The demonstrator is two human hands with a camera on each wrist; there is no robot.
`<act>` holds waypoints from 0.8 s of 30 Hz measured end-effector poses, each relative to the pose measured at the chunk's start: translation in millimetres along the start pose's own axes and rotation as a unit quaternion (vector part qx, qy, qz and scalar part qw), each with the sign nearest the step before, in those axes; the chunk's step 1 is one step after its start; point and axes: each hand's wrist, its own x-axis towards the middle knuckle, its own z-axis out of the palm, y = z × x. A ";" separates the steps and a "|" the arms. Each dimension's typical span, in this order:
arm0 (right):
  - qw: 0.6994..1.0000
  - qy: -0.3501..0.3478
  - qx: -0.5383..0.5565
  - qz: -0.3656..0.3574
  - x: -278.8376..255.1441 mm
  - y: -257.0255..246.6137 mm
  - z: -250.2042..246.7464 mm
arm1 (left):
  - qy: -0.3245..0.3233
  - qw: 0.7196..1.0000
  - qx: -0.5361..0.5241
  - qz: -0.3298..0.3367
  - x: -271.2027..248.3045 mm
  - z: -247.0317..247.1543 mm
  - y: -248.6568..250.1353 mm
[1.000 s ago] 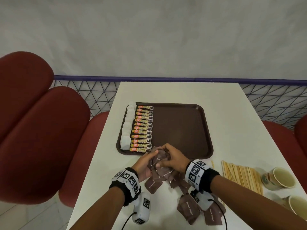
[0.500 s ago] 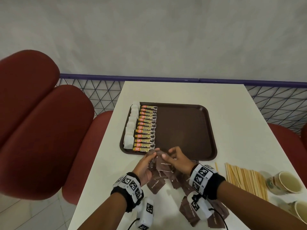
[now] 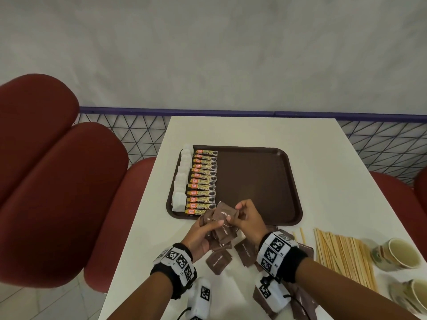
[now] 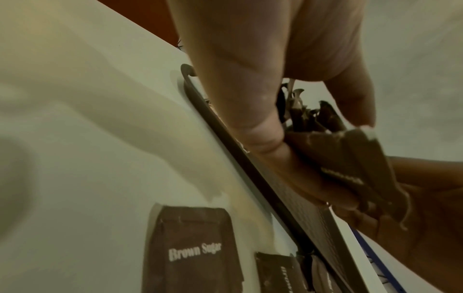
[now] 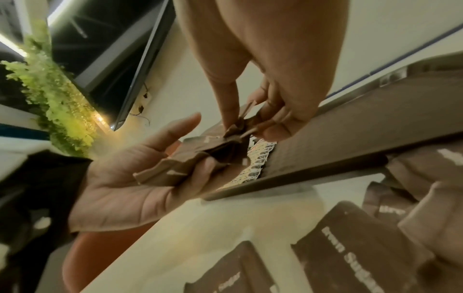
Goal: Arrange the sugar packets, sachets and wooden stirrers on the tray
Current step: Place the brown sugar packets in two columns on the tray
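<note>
My left hand (image 3: 211, 224) grips a fanned bunch of brown sugar packets (image 3: 223, 232) just above the table, at the front edge of the brown tray (image 3: 258, 181). My right hand (image 3: 236, 210) pinches the top packet (image 3: 225, 213) of that bunch between thumb and fingers; the right wrist view shows this pinch (image 5: 244, 123). On the tray's left side lie a column of white sugar packets (image 3: 182, 181) and a row of coffee sachets (image 3: 204, 183). More brown sugar packets (image 3: 218, 262) lie loose on the table. Wooden stirrers (image 3: 342, 255) lie to the right.
Two cups (image 3: 397, 254) stand at the table's right front corner beside the stirrers. Red padded seats (image 3: 57, 192) flank the table on the left and right. A mesh rail (image 3: 138, 132) and a wall close off the far end. The tray's right half (image 3: 265, 172) is bare.
Both hands have stayed at the tray's front edge with the bunch. The right hand has drawn the top packet up and out of the bunch.
</note>
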 end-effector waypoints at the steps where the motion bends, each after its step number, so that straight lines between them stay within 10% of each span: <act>1: 1.000 0.002 0.000 -0.001 1.5 -0.9 -0.2 | -0.002 1.000 0.003 0.003 -0.1 -1.6 0.9; 18: 0.972 0.079 0.218 0.047 98.6 -64.1 -50.2 | 0.081 0.995 -0.036 0.033 15.9 -42.1 49.3; 24: 0.991 0.107 -0.072 0.026 165.4 -70.1 -57.8 | 0.070 0.995 -0.060 0.046 27.3 -52.9 83.5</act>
